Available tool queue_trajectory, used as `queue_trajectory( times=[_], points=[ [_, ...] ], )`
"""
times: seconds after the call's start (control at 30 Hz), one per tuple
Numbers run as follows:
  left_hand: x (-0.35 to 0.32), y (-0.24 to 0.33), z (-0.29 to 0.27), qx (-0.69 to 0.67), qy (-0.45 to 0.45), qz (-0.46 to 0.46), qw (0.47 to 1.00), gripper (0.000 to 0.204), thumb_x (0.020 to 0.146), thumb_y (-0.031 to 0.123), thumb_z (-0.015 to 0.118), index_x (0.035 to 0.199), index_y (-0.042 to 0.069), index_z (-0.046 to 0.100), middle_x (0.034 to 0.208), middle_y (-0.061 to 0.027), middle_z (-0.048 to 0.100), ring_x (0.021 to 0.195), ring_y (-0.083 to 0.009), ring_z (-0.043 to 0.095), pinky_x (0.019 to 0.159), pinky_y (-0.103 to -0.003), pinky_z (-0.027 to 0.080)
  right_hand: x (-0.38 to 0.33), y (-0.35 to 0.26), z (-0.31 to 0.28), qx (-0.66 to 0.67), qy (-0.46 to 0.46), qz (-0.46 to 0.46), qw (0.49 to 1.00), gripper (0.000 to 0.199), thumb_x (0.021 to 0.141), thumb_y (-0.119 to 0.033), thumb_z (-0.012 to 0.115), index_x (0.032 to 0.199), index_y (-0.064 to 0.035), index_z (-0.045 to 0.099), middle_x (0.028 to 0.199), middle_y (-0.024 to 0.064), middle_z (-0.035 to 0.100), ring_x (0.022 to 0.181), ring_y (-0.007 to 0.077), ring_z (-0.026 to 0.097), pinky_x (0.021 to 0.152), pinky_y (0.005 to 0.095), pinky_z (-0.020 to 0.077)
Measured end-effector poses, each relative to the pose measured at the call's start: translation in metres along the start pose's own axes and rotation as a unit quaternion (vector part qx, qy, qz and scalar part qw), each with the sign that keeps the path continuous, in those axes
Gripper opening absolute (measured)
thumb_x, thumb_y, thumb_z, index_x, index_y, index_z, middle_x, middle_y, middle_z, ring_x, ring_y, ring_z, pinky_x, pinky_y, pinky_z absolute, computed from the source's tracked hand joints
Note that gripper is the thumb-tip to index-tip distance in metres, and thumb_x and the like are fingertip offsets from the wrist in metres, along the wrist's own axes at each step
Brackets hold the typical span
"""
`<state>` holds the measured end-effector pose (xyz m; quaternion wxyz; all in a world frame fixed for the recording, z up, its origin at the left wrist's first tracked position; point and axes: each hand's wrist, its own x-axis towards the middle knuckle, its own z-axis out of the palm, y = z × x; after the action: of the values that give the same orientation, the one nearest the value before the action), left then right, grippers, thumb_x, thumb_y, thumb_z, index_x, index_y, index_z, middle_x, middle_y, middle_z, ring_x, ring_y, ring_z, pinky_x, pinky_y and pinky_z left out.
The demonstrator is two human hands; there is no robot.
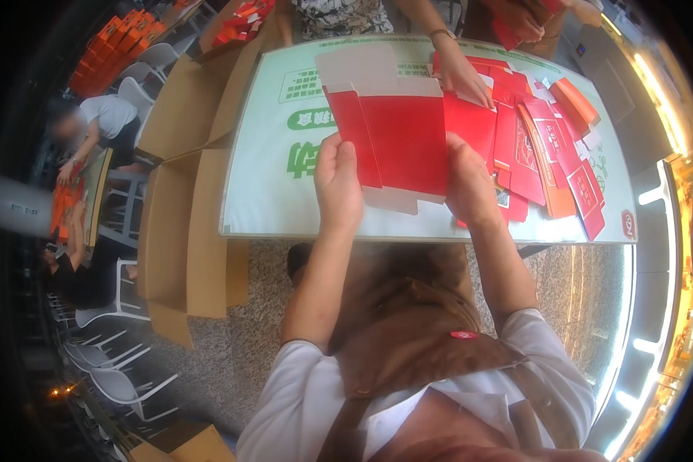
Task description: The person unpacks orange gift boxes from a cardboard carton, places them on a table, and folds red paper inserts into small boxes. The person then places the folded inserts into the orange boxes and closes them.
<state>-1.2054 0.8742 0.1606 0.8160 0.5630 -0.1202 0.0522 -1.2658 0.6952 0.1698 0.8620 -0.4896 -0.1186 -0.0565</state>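
Box [404, 142]: red outside, pale at the flaps; between both hands, above the table [266, 212]; sides appear partly spread.
Left hand [339, 182]: closed on the box's left edge, thumb in view.
Right hand [470, 183]: closed on the right edge; exact finger placing cannot be told.
Reason for hold: opposite edges gripped, probably to steady the panels and leave the flaps [359, 65] free above and below the grip.
Pile of flat boxes [543, 146]: red and orange, overlapping, right of the grip; likely laid there for easy reach.
Co-worker's hand [466, 81]: beyond the right hand, at the pile.
Brown carton [206, 231]: open-topped, left of the grip, beside the table.
Writing: green characters [306, 162] on the table top, left of the grip, upside down to the wearer; framed print on the pile, too small to tell; none visible on the held panels.
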Motion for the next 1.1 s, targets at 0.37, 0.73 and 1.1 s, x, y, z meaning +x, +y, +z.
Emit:
queue_trajectory(
  times=[0.37,0.73,1.1],
  points=[
    [-0.035,0.013,-0.001,0.021,-0.019,0.005,1.0,0.038,0.108,0.026,0.043,0.134,-0.001,0.049,0.127,-0.0096,0.058,0.115,-0.0159,0.055,0.098,-0.03,0.045,-0.006,0.017,0.005,0.095,-0.029,0.028,0.995,0.073,0.096,-0.049,0.06,0.142,0.0043,0.042,0.135,0.0143,0.055,0.124,0.0223,0.054,0.105,0.0359,0.0436],
    [-0.041,0.03,-0.01,0.102,-0.163,0.074,0.979,0.06,0.095,0.036,0.067,0.136,-0.004,0.048,0.122,-0.0109,0.062,0.11,-0.0172,0.059,0.096,-0.032,0.047,-0.006,0.024,0.018,-0.005,0.005,0.023,1.0,0.063,0.09,-0.027,0.074,0.136,0.0048,0.045,0.125,0.0105,0.059,0.113,0.0175,0.057,0.098,0.0334,0.0456],
    [-0.044,0.043,-0.042,0.01,-0.164,-0.054,0.985,0.036,0.1,0.022,0.061,0.126,-0.002,0.059,0.118,-0.0059,0.065,0.105,-0.0118,0.059,0.094,-0.028,0.048,-0.011,0.01,0.034,-0.101,0.044,0.065,0.992,0.047,0.089,-0.013,0.074,0.129,0.0022,0.057,0.119,0.0074,0.065,0.107,0.0139,0.06,0.093,0.0299,0.0488]
  ],
)
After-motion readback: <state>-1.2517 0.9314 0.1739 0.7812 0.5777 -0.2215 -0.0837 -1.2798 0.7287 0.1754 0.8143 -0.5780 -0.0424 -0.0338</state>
